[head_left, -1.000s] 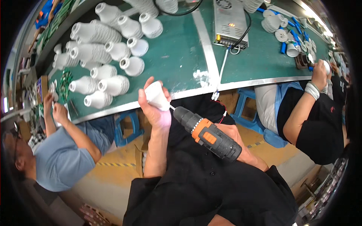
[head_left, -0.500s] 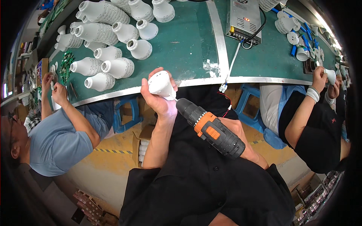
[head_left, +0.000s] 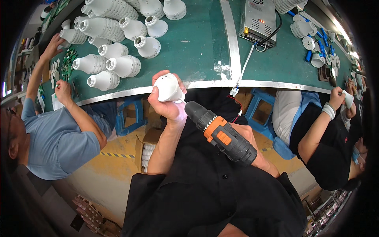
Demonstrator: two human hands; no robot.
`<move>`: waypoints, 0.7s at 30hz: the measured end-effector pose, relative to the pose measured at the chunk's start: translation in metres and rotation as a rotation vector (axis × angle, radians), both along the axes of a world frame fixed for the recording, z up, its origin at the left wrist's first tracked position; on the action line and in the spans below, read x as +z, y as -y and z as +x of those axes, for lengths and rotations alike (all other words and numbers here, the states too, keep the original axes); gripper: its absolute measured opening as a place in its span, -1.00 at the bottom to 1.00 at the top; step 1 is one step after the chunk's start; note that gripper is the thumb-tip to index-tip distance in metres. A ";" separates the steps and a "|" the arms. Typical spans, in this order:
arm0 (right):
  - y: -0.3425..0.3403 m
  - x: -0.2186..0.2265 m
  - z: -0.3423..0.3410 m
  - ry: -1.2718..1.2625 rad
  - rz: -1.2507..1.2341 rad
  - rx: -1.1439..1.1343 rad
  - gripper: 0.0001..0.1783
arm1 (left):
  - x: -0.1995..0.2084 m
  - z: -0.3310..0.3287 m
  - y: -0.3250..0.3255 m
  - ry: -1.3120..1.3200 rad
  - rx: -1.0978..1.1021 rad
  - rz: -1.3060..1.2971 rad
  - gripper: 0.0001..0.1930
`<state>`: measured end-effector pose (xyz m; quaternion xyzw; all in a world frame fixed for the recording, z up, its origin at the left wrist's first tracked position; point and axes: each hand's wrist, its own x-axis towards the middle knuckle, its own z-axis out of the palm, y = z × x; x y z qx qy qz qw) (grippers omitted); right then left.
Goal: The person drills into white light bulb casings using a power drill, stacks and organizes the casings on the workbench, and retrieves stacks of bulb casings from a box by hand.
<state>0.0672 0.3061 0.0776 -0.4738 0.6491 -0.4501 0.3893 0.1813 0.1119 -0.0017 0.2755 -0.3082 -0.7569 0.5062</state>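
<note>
In my left hand (head_left: 172, 110) sits a white plastic bulb housing (head_left: 169, 87), a flared cone, its wide end turned up and away from me. My fingers wrap round its sides. A black and orange cordless drill (head_left: 221, 134) is in my right hand (head_left: 248, 136), gripped by the handle, which its body mostly hides. The drill points up and left, and its bit meets the housing's narrow end or lies right beside it; which one, I cannot tell. Light from the drill falls on my left wrist.
Stacked white housings (head_left: 124, 66) fill the left of the green bench (head_left: 197, 51). A metal power supply (head_left: 258, 23) stands behind, its white cable (head_left: 246, 63) running to the edge. Blue stools (head_left: 130, 116) flank me. Co-workers sit left (head_left: 63, 142) and right (head_left: 327, 146).
My left hand has tipped the housing slightly, showing more of its wide end. The drill stays nearly in place. The left co-worker has reached an arm toward the stacked housings.
</note>
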 end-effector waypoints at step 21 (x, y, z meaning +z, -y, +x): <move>0.002 0.002 -0.002 -0.008 0.014 0.035 -0.82 | -0.005 0.002 -0.001 -0.003 0.009 -0.035 -0.42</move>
